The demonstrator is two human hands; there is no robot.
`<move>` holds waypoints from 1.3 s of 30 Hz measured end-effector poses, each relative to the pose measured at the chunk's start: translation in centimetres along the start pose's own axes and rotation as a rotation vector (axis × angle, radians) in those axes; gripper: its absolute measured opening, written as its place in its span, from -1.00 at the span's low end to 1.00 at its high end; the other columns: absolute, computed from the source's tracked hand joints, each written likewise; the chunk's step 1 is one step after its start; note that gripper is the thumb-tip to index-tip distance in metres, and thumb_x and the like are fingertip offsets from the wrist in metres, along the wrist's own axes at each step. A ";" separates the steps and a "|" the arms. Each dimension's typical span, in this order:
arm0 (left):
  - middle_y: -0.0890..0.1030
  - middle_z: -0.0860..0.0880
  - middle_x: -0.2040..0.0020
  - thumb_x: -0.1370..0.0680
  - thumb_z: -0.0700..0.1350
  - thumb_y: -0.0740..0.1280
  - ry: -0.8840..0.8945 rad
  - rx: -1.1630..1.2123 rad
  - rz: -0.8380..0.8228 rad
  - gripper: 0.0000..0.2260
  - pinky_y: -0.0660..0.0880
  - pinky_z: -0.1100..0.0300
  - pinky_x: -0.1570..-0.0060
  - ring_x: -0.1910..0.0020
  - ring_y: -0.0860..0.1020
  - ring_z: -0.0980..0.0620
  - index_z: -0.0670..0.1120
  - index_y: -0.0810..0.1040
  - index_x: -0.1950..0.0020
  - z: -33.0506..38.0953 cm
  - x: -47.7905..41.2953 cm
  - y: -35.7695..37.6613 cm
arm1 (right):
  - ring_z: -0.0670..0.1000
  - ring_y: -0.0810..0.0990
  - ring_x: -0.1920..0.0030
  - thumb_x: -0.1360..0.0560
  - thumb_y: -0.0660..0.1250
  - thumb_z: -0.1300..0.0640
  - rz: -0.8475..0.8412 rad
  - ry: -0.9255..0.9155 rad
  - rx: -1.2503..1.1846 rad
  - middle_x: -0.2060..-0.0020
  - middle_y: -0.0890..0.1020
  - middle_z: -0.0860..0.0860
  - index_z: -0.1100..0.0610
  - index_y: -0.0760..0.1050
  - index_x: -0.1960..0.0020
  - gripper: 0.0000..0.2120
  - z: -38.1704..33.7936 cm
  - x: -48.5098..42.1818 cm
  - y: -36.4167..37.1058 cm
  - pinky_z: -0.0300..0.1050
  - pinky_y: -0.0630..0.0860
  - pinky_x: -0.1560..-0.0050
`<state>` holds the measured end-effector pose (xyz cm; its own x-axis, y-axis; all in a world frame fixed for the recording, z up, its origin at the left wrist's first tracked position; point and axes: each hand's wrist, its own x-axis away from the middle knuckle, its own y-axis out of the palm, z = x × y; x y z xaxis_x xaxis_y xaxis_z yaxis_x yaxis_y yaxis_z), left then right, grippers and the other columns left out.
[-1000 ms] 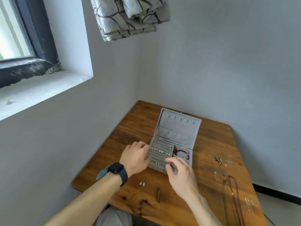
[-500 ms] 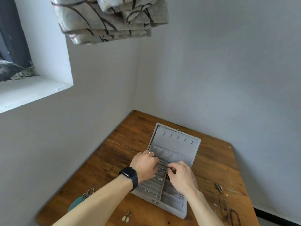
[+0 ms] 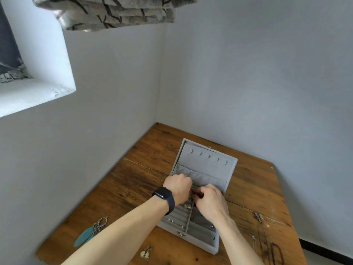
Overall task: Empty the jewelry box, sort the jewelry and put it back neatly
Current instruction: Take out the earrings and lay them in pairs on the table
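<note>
The grey velvet jewelry box [image 3: 207, 163] lies open mid-table, its lid tilted back. My left hand [image 3: 178, 188], with a black watch on the wrist, curls over the far end of the ring rolls. My right hand [image 3: 210, 201] meets it there, fingertips pinched on a reddish-brown bracelet [image 3: 197, 193], most of it hidden. What the left fingers hold is hidden. Small earrings [image 3: 188, 205] sit in the ring rolls. The near right compartments [image 3: 202, 239] look bare.
On the wooden table [image 3: 145, 180] lie a teal feather earring [image 3: 86, 234] at the left, a pair of pale drop earrings [image 3: 146, 252] near the front, and thin chains [image 3: 258, 217] with a dark red bead necklace [image 3: 276, 251] at the right. Walls close in behind and at the left.
Both hands moved from the box's near edge to the far end of the tray and came together. My right hand now pinches the bracelet. The view shifted.
</note>
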<state>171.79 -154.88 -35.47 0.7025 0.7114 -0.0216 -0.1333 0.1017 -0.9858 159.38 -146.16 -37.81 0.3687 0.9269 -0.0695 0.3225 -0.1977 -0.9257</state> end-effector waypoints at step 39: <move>0.70 0.24 0.11 -0.59 -0.08 0.38 -0.105 0.912 0.042 -0.90 0.48 0.33 -0.05 0.00 0.61 0.30 0.11 0.64 -0.03 -5.0 22.7 0.3 | -0.38 0.57 0.00 -0.56 0.39 0.11 0.232 0.191 -0.681 0.12 0.69 -0.25 -0.05 0.65 -0.06 -0.88 -5.3 22.1 3.0 -0.58 0.38 0.10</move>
<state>191.14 -142.18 -37.05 0.6235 0.7818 0.0042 -0.6885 0.5517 -0.4708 173.11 -127.94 -40.14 0.6183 0.7779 -0.1120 0.6639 -0.5933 -0.4553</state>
